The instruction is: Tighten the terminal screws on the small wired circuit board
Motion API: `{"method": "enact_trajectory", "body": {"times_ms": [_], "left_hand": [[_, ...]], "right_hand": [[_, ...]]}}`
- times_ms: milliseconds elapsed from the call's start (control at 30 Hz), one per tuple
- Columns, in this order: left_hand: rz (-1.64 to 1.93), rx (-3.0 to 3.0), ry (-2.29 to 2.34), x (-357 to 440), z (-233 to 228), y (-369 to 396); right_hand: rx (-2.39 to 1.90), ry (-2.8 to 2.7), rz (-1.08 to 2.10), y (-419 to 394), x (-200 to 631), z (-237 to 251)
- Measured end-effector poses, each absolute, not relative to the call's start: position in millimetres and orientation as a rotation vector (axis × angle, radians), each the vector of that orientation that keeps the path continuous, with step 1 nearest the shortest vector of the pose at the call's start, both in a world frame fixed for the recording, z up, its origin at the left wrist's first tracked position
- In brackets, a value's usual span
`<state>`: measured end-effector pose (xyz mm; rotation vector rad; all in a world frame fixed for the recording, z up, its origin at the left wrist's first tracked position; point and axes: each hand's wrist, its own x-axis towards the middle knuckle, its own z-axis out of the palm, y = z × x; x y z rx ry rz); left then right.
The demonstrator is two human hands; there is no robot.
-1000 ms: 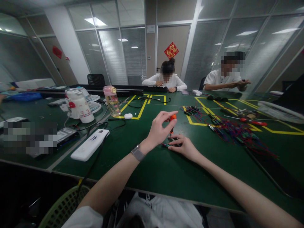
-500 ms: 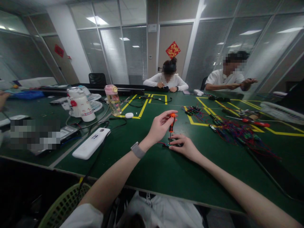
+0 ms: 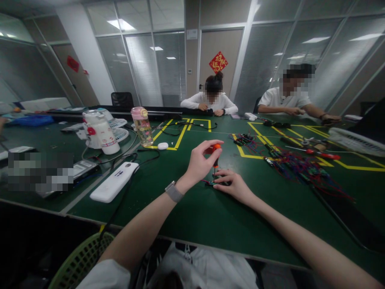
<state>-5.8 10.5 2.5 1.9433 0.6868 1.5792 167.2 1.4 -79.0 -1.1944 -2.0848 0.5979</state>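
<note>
My left hand [image 3: 202, 159], with a grey-banded watch on its wrist, is closed around the orange and black handle of a screwdriver [image 3: 216, 161]. The screwdriver stands upright, its thin shaft pointing down onto a small green circuit board [image 3: 211, 183] with red and dark wires. My right hand [image 3: 232, 184] rests on the table and pinches the board's right side between thumb and fingers. The fingers partly cover the board. Whether the tip sits in a screw is too small to tell.
A heap of wired boards [image 3: 303, 168] and a red-handled screwdriver [image 3: 323, 154] lie to the right. At left are a white power bank [image 3: 114, 182], a white bottle [image 3: 104, 134], a pink-lidded bottle [image 3: 142, 126] and an earbud case [image 3: 163, 146]. Two people sit across the table.
The fingers of my left hand have shifted around the screwdriver handle, covering more of it. The person at the right has lowered their hands towards the table.
</note>
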Motion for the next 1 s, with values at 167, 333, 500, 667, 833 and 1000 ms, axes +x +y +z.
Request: {"method": "enact_trajectory", "body": {"times_ms": [167, 333, 500, 667, 833, 1000], "left_hand": [[1.561, 2.000, 0.680, -7, 3, 11], [1.545, 1.972, 0.666, -6, 4, 9], [1.622, 2.130, 0.766, -5, 3, 6], [1.480, 2.166, 0.634, -5, 2, 7], [1.629, 2.281, 0.788, -5, 2, 5], [1.446, 2.368, 0.698, -5, 3, 0]], "right_hand": [[-1.191, -2.071, 0.592, 2, 167, -80], [-1.198, -2.078, 0.585, 2, 167, -80], [-1.189, -2.092, 0.573, 3, 168, -81], [-1.188, -2.090, 0.574, 4, 168, -82], [-1.173, -2.078, 0.588, 2, 167, -79], [-1.182, -2.082, 0.558, 1, 166, -78]]}}
